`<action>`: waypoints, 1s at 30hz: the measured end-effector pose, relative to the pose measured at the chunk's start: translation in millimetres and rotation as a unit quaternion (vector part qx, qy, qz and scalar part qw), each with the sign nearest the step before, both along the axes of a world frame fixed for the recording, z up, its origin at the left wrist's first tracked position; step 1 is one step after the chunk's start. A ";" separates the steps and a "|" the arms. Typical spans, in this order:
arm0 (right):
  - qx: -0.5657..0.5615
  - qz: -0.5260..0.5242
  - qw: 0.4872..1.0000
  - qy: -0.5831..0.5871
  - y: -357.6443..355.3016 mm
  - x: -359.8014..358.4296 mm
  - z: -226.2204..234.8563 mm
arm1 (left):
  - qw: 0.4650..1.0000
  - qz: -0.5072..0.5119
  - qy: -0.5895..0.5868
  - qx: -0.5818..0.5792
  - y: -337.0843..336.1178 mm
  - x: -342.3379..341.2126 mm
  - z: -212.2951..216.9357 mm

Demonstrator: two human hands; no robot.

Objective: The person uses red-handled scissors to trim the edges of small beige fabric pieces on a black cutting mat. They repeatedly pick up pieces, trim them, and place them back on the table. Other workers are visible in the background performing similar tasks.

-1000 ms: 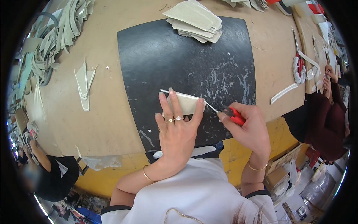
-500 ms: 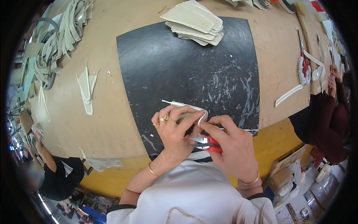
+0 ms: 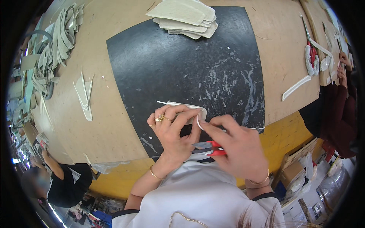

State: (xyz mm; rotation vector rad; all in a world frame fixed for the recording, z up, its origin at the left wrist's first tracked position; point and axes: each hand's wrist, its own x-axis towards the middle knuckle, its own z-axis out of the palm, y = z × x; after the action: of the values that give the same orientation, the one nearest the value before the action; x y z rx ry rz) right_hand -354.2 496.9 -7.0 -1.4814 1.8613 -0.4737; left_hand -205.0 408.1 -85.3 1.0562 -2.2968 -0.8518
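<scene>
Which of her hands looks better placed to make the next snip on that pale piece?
Probably the right hand: it carries the red-handled snips, and its fingers meet the pale piece at its rounded end. The left hand is pinning that piece to the black mat.

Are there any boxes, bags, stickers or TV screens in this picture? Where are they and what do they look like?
Cardboard boxes: on the floor at lower right, below the yellow table edge; brown, open-topped.
Plastic bag: farther right on the floor; clear and crumpled, contents unclear.
Labels, signs and screens: none that can be made out.
</scene>
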 end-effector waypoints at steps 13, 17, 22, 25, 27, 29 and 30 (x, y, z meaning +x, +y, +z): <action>-0.093 -0.106 0.986 0.092 -4.4 -18.3 -37.4 | 1.000 0.008 0.015 -0.013 0.0 -1.8 -2.3; -0.099 -0.106 0.985 0.095 -3.3 -20.6 -42.0 | 1.000 0.004 0.009 -0.011 -0.2 -1.4 -1.1; -0.112 -0.111 0.985 0.077 -5.0 -21.0 -45.0 | 1.000 0.004 0.005 -0.002 0.0 -1.1 -0.4; -0.108 -0.112 0.985 0.079 -5.5 -20.8 -44.7 | 1.000 0.003 0.001 -0.004 0.1 -0.9 -0.4; -0.105 -0.114 0.985 0.081 -5.8 -20.5 -44.3 | 1.000 0.002 0.003 -0.004 0.2 -0.9 -0.7; -0.103 -0.115 0.985 0.083 -6.2 -20.0 -43.9 | 1.000 0.001 0.000 -0.003 0.2 -0.4 -0.7; -0.102 -0.115 0.985 0.083 -6.6 -19.7 -43.8 | 1.000 0.000 -0.004 -0.003 0.6 -0.3 -0.5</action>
State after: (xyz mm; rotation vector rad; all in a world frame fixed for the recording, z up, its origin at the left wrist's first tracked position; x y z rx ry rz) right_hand -373.9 490.4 -50.8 -1.4816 2.1849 -0.6867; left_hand -205.3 408.8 -85.8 1.0590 -2.3044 -0.8422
